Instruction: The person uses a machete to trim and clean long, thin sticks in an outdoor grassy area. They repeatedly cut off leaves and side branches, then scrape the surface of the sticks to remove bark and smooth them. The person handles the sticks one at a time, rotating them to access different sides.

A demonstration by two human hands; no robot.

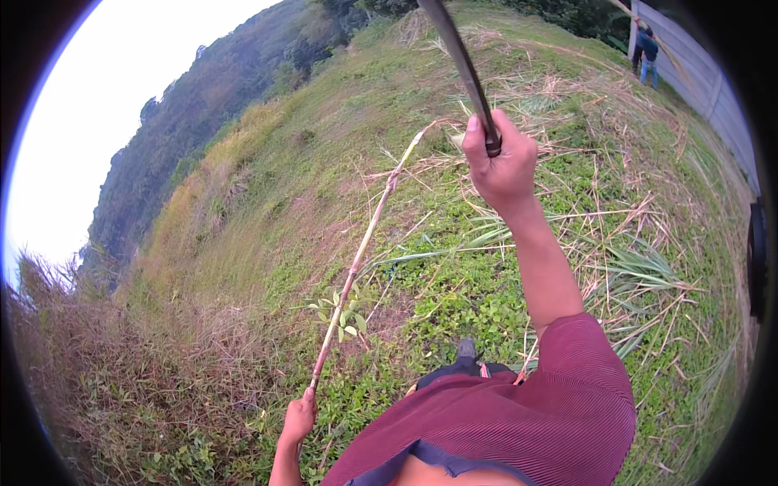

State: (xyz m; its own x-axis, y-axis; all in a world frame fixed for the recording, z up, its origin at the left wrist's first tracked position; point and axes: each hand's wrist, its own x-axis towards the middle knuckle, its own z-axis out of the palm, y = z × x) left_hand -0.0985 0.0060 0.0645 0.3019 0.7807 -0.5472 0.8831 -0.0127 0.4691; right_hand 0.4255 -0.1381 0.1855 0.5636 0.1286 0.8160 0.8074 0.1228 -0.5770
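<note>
Low at the left, my left hand (299, 418) is closed round the lower part of a long jointed sugarcane stalk (355, 267). The pinkish-brown stalk slants up and away to the right, and its thin tip bends over close to my right hand (504, 166). That hand is raised in front of me, gripping a machete with a long, dark, slightly curved blade (463, 65). The blade points up and leaves the picture at the top. Whether the stalk's tip touches the right hand or passes behind it, I cannot tell.
Cut dry stalks and long green leaves (640, 267) litter the grassy ground on the right. Brownish brush (162, 348) grows on the left. At the far right, people (646, 55) stand by a grey wall (701, 77) with a long pole-like stalk. My shoe (466, 348) rests among low plants.
</note>
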